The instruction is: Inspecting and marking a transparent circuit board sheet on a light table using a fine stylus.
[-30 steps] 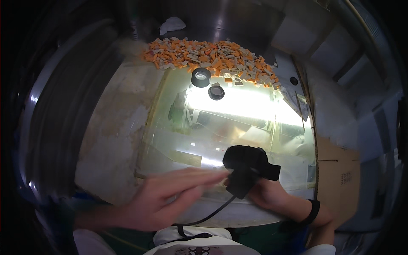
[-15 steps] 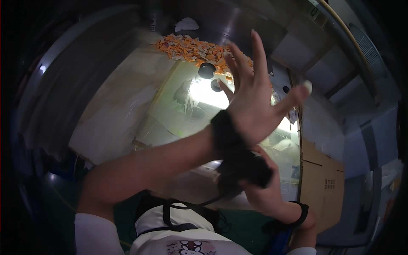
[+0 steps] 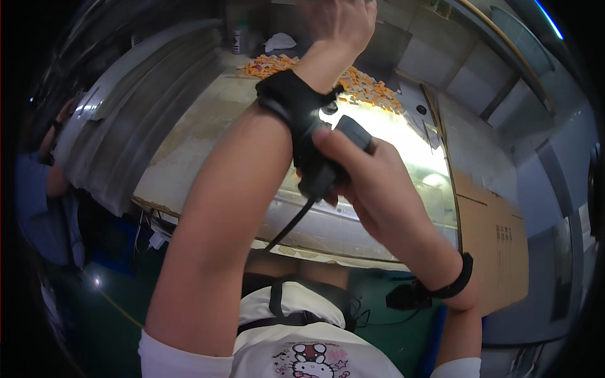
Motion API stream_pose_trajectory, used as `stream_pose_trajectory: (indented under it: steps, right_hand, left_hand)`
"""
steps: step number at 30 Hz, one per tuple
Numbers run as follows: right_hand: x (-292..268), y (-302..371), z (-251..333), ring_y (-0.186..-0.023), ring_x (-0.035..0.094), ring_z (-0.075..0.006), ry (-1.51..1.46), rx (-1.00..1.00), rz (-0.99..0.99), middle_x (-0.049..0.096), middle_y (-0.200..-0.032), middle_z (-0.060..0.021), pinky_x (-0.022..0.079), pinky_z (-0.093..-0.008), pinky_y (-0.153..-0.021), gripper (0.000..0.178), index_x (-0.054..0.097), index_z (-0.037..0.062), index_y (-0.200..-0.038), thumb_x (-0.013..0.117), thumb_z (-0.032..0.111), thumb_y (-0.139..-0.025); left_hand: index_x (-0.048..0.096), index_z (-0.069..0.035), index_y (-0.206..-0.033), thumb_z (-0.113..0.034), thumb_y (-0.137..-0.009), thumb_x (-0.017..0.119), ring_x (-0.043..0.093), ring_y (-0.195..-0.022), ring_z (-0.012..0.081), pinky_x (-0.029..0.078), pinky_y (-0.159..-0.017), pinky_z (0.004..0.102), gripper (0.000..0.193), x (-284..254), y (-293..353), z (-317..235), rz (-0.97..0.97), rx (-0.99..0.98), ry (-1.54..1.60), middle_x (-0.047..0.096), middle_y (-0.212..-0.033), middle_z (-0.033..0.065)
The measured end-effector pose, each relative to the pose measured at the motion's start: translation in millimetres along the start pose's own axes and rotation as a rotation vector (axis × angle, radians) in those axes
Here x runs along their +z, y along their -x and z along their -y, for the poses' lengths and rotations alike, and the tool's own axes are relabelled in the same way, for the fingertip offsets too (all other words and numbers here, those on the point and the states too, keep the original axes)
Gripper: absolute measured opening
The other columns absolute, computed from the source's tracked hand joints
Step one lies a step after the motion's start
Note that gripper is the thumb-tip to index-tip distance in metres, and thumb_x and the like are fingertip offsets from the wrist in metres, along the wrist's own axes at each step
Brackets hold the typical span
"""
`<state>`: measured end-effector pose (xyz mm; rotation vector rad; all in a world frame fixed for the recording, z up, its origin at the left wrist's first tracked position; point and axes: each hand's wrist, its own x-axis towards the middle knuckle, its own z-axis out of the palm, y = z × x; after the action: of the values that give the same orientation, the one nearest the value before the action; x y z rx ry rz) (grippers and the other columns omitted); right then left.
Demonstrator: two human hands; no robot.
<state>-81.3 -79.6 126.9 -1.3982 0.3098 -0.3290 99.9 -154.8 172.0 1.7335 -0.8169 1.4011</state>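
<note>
My left forearm reaches up across the middle, and my left hand point(image 3: 340, 25) is at the upper edge. Its fingers are blurred and partly cut off by that edge. A wide black strap point(image 3: 280, 94) goes around the left wrist. Beneath that wrist, my right hand point(image 3: 372, 183) is closed around a black box-shaped device point(image 3: 318, 173), its thumb on top. A black cable point(image 3: 290, 225) runs from the device down toward my waist. On my right wrist sits a narrower black band point(image 3: 463, 277) with a small dark device point(image 3: 408, 296) hanging below it.
Orange and pale small pieces point(image 3: 372, 90) lie heaped at the back of a brightly lit worktable point(image 3: 195, 135). Behind are a white crumpled cloth point(image 3: 279, 42) and a bottle point(image 3: 236, 41). A cardboard sheet point(image 3: 491, 246) stands at the right. Another person point(image 3: 50, 208) is at the far left.
My left hand has moved up and away from spread fingers in mid-view to the upper edge. My right hand, still on the black device, has come up a little. Another person shows at left.
</note>
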Motion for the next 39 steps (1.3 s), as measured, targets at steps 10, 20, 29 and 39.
stream_pose_trajectory:
  steps: [10,20,29,39]
  right_hand:
    - [-5,-6,-23,-0.067,0.059,-0.0159,-0.053,-0.039,0.111,0.060,-0.080,-0.0112,0.042,-0.0244,-0.055,0.031,0.052,-0.0039,-0.094,0.055,0.024,-0.082]
    - [18,4,1,-0.055,0.052,-0.0091,0.230,-0.061,0.012,0.057,-0.063,-0.0066,0.040,-0.0227,-0.050,0.033,0.054,-0.0063,-0.078,0.063,0.025,-0.071]
    - [7,-21,-4,-0.055,0.054,-0.0116,0.289,-0.014,0.086,0.058,-0.064,-0.0067,0.043,-0.0240,-0.051,0.035,0.055,-0.0059,-0.080,0.065,0.026,-0.069]
    - [-24,-44,-50,-0.094,0.051,-0.0162,-0.575,0.351,0.437,0.054,-0.107,-0.0079,0.040,-0.0317,-0.079,0.040,0.047,0.0012,-0.111,0.036,0.033,-0.091]
  left_hand:
    - [0.004,-0.012,-0.137,-0.022,-0.077,0.052,-0.005,-0.128,0.0410,-0.003,-0.097,0.0610,0.077,-9,-13,-18,0.347,-0.803,0.327,-0.009,-0.135,0.0306]
    - [-0.002,-0.010,-0.136,-0.024,-0.076,0.050,-0.006,-0.127,0.0441,0.006,-0.100,0.0541,0.080,21,-8,24,0.420,-0.879,0.246,-0.009,-0.136,0.0306]
    - [0.008,-0.010,-0.136,-0.022,-0.080,0.047,0.001,-0.126,0.0453,0.000,-0.096,0.0623,0.069,-2,11,17,0.284,-0.056,0.023,0.000,-0.136,0.0314]
    - [0.003,-0.010,-0.136,-0.010,-0.074,0.049,0.009,-0.130,0.0323,0.014,-0.103,0.0483,0.078,-11,-14,-12,0.537,-1.241,1.099,0.002,-0.141,0.0172]
